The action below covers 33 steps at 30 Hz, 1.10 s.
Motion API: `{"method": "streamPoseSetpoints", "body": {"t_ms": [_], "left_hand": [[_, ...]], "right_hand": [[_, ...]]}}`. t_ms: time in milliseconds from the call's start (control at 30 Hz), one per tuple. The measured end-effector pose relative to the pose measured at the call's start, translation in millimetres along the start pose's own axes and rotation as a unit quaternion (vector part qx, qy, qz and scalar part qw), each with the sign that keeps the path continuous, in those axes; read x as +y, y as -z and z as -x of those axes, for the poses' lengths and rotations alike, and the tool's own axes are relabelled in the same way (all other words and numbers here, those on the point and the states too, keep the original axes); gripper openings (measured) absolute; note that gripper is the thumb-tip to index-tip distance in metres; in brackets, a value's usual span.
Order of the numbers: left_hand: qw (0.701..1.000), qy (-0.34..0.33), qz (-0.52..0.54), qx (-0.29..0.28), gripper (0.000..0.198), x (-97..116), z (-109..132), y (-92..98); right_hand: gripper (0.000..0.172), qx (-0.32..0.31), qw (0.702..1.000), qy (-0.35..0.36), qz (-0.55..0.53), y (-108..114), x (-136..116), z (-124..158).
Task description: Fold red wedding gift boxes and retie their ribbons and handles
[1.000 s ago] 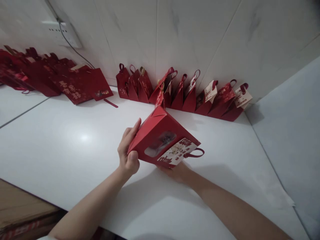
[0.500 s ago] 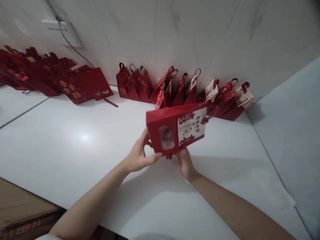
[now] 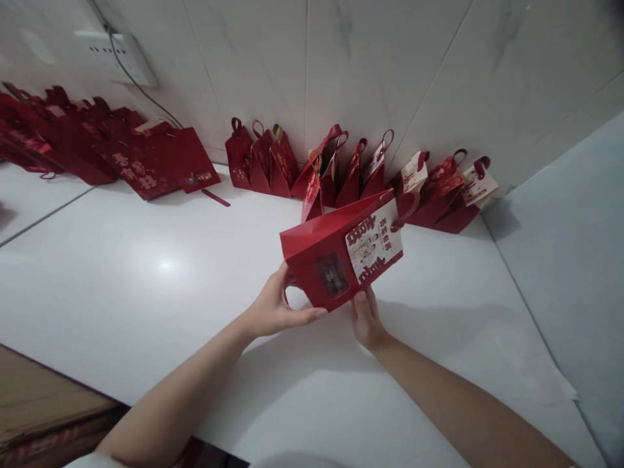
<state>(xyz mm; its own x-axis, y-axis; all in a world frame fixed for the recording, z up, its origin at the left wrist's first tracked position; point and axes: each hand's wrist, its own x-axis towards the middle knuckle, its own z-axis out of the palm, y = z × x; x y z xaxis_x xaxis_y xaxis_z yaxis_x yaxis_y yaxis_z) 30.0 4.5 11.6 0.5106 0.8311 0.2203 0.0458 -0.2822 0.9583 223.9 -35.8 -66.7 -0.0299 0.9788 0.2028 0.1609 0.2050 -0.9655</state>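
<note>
A red paper gift box (image 3: 336,250) with a small clear window and a white printed label is held above the white table (image 3: 146,286), lying on its side with its loop handle toward the right. My left hand (image 3: 277,309) grips its lower left corner, thumb under the front face. My right hand (image 3: 366,318) pinches its lower edge from beneath, thumb on the front. Both hands are closed on the box.
A row of several folded red gift boxes (image 3: 361,175) leans against the white tiled wall. More red boxes and flat red bags (image 3: 112,146) lie at the back left under a wall socket with a cable (image 3: 121,55). A brown carton (image 3: 43,409) sits below the table edge.
The box was turned from a tilted, flat-lying pose to stand with its window and label facing me, and lifted slightly away. My hands shifted to its lower edge.
</note>
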Motion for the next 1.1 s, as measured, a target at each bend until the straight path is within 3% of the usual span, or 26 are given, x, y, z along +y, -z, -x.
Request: {"method": "streamPoseSetpoints", "body": {"t_ms": [133, 200, 267, 333, 500, 733, 967, 1100], "left_hand": [[0.99, 0.027, 0.138, 0.024, 0.058, 0.6, -1.6, -8.4], [0.96, 0.073, 0.267, 0.054, 0.043, 2.5, -1.4, -16.0], [0.923, 0.111, 0.365, 0.056, 0.043, 5.1, 0.4, -23.8], [0.906, 0.127, 0.401, 0.037, 0.044, 6.8, 3.4, -30.1], [0.936, 0.126, 0.33, 0.014, 0.048, 3.3, 10.0, -37.4], [0.961, 0.104, 0.256, 0.027, 0.065, 4.3, 8.3, -37.3], [0.968, 0.096, 0.23, 0.015, 0.065, 5.0, 7.2, -35.7], [0.968, 0.099, 0.23, 0.022, 0.071, 5.1, 7.8, -35.1]], "right_hand": [[0.058, 0.018, 0.996, 0.035, -0.076, -1.7, -3.4, 0.0], [0.059, 0.002, 0.994, 0.043, -0.097, -2.2, -7.4, -2.0], [0.06, -0.001, 0.993, 0.044, -0.114, -1.8, -10.7, -4.3], [0.057, 0.005, 0.991, 0.041, -0.126, -0.8, -12.3, -5.9], [0.056, -0.01, 0.994, 0.02, -0.103, 1.8, -13.0, -6.3], [0.062, -0.012, 0.996, -0.011, -0.087, 1.9, -12.6, -4.5], [0.06, -0.01, 0.994, -0.003, -0.108, -2.4, -11.5, -5.1], [0.066, -0.014, 0.998, -0.012, -0.064, -1.9, -7.8, -4.4]]}}
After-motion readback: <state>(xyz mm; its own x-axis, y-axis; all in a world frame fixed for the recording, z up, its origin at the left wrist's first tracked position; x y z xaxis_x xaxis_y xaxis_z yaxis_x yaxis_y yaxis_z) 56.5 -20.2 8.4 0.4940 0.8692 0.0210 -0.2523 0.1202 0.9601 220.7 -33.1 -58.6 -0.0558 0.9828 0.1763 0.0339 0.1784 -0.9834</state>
